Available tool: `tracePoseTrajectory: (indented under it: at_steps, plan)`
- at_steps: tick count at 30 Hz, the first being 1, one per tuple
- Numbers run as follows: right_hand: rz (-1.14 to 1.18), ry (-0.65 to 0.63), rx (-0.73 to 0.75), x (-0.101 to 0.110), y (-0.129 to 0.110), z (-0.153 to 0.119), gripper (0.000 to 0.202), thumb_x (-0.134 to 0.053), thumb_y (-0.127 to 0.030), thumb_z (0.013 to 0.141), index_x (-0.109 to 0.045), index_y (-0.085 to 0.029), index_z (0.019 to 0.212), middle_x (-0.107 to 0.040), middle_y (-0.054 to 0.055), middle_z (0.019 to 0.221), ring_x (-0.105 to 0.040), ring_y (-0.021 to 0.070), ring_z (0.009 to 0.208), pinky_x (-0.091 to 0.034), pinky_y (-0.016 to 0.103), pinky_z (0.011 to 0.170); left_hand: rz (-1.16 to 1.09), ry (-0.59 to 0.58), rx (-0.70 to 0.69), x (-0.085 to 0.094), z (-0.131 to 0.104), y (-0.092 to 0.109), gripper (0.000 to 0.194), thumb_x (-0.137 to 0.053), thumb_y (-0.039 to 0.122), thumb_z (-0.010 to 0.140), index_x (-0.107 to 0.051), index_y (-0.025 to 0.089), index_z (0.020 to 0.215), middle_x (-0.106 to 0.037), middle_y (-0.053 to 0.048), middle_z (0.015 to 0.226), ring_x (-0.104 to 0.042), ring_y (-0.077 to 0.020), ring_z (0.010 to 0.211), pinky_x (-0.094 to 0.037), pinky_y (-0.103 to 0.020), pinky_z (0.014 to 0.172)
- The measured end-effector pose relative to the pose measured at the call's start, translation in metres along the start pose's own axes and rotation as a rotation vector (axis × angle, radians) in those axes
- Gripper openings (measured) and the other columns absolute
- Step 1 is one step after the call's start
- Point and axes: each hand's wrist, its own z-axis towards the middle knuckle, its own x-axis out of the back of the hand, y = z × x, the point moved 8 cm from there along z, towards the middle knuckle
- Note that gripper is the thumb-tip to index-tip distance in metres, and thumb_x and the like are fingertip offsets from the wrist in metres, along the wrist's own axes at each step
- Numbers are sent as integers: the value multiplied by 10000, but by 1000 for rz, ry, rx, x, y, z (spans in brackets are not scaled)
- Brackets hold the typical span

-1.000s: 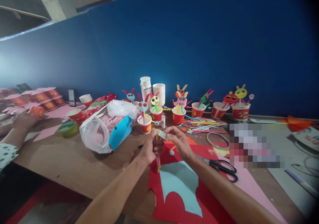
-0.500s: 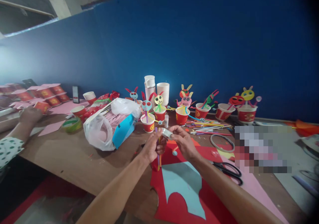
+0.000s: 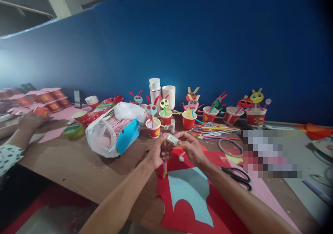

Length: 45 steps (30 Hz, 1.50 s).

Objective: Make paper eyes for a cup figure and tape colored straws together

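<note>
My left hand [image 3: 157, 153] is closed round a few thin coloured sticks [image 3: 164, 168], purple, yellow and orange, which point downward. My right hand [image 3: 191, 146] pinches a small roll of clear tape [image 3: 172, 140], which also touches the fingers of my left hand. Below both hands lie red paper [image 3: 221, 206] and a cut light blue sheet [image 3: 191, 189]. A small blue disc [image 3: 181, 159] on an orange strip rests on the red paper. Black-handled scissors [image 3: 238, 175] are partly under my right forearm.
Red cups with paper animal figures [image 3: 189, 120] line the back, beside loose coloured sticks [image 3: 218, 131]. A plastic bag [image 3: 102, 142] sits left of centre. At far left, another person's hand [image 3: 30, 122] is near stacked red cups [image 3: 54, 106].
The whole view has shifted slightly, so things appear a little further left. Both hands keep their holds, with the tape roll tilted slightly more.
</note>
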Motion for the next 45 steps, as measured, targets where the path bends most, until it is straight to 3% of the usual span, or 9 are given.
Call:
tracePoseTrajectory:
  at_steps: [5, 15, 18, 23, 26, 31, 40, 45]
  plan:
    - [-36, -6, -2, -1, -2, -1, 132, -597, -224, 685, -603, -203, 815, -584, -5, 747, -508, 139, 666, -412, 275, 662, -7, -5, 90, 0, -1, -3, 355, -598, 450, 708, -463, 134, 621, -408, 69, 445, -229, -1, 295, -157, -122, 286]
    - [-20, -24, 8, -2, -3, -1, 149, -549, -168, 659, -594, -197, 798, -578, -1, 755, -504, 145, 695, -405, 276, 683, -23, -2, 35, 2, 0, -1, 328, -624, 433, 688, -486, 136, 675, -421, 74, 448, -238, -5, 304, -165, -120, 289]
    - [-58, 11, -4, 0, -4, 1, 81, -594, -244, 690, -567, -201, 754, -565, -8, 731, -504, 143, 687, -403, 276, 681, 62, 52, -44, 4, -1, 3, 340, -643, 439, 672, -473, 146, 670, -404, 80, 442, -252, -7, 314, -158, -121, 305]
    - [-203, 4, -11, -3, -10, 1, 150, -620, -318, 732, -530, -201, 759, -540, -19, 727, -488, 126, 672, -392, 253, 650, 374, 205, -320, 4, -10, 27, 337, -726, 379, 613, -488, 156, 695, -425, 78, 466, -305, -14, 336, -169, -142, 333]
    - [-214, -16, -4, -5, -14, 1, 122, -609, -282, 734, -517, -204, 752, -544, -25, 736, -489, 122, 670, -389, 251, 647, 427, 189, -394, -1, -14, 33, 357, -745, 384, 594, -516, 157, 747, -417, 82, 471, -299, -14, 347, -182, -148, 344]
    - [-88, -53, 27, -9, -16, 0, 116, -611, -210, 709, -509, -205, 764, -574, -18, 777, -519, 130, 716, -399, 264, 687, 312, 94, -302, -4, -10, 25, 418, -648, 537, 652, -482, 156, 695, -358, 82, 453, -245, -10, 336, -156, -139, 330]
    - [-43, -79, 38, -9, -12, -1, 112, -576, -154, 704, -558, -205, 802, -602, -9, 786, -539, 136, 729, -408, 277, 706, 192, 116, -220, 5, -8, 19, 386, -668, 476, 653, -448, 161, 680, -408, 76, 476, -288, -12, 345, -183, -116, 325]
    - [-65, -70, 37, -6, -9, 0, 140, -585, -163, 709, -581, -199, 845, -598, -7, 800, -533, 126, 705, -412, 262, 682, 96, 13, -53, 1, -4, 9, 406, -654, 500, 643, -454, 146, 658, -383, 79, 470, -217, -3, 334, -152, -123, 314]
